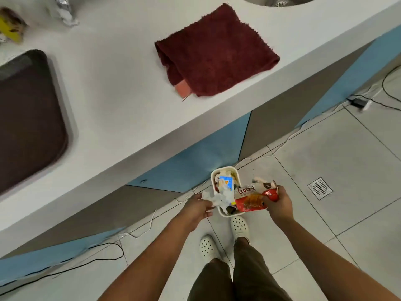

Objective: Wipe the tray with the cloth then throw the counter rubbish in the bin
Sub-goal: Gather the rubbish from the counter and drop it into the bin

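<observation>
Tray [28, 118], dark brown, sat on the white counter [121, 109] at far left, partly out of frame. Maroon cloth [214, 53] lay folded on the counter near its front edge, well apart from the tray. Small white bin [225, 170] stood on the tiled floor [325, 153] against the cabinet base, stuffed with wrappers. Right hand [278, 203] gripped a red Crossini snack wrapper [253, 198] over the bin's rim. Left hand [198, 206] was at the bin's left side, fingers extended and touching crumpled white paper [213, 199]; no clear grip visible. Crumpled foil [63, 9] and a yellow scrap [9, 27] were on the counter, top left. White clogs [238, 227] stood just beside the bin.
</observation>
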A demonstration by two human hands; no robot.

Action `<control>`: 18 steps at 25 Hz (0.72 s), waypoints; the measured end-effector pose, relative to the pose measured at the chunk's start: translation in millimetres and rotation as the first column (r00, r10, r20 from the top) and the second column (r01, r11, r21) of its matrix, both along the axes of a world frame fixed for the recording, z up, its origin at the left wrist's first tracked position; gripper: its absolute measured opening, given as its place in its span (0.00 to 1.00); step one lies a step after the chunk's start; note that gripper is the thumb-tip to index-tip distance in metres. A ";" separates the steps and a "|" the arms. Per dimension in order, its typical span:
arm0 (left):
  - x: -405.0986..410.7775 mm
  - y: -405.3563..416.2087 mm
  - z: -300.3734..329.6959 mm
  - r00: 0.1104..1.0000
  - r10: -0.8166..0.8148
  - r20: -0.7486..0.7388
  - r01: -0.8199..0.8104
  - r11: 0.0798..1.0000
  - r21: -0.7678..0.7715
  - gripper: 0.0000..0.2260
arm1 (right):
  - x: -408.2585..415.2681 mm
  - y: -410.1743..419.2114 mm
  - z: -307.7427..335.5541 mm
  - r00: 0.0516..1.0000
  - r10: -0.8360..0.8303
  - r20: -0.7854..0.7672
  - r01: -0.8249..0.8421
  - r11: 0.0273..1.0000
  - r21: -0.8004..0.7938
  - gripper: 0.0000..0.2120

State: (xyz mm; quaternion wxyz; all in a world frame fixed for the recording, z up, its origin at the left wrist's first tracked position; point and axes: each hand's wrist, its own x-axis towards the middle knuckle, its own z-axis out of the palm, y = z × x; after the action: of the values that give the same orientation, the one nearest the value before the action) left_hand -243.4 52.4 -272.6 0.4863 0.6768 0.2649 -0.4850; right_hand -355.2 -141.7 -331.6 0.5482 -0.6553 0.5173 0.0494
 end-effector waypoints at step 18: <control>47.7 -54.8 -278.9 0.935 -0.116 0.336 0.075 0.989 0.131 0.11 | 39.7 35.5 -283.4 0.601 0.791 -0.115 -0.693 0.445 -0.567 0.23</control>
State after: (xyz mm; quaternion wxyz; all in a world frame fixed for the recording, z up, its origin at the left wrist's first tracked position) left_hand -195.7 -2.3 -551.5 0.4607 0.7900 0.1707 -0.3668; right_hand -315.6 -106.2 -615.1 0.2939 -0.9454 0.1186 0.0764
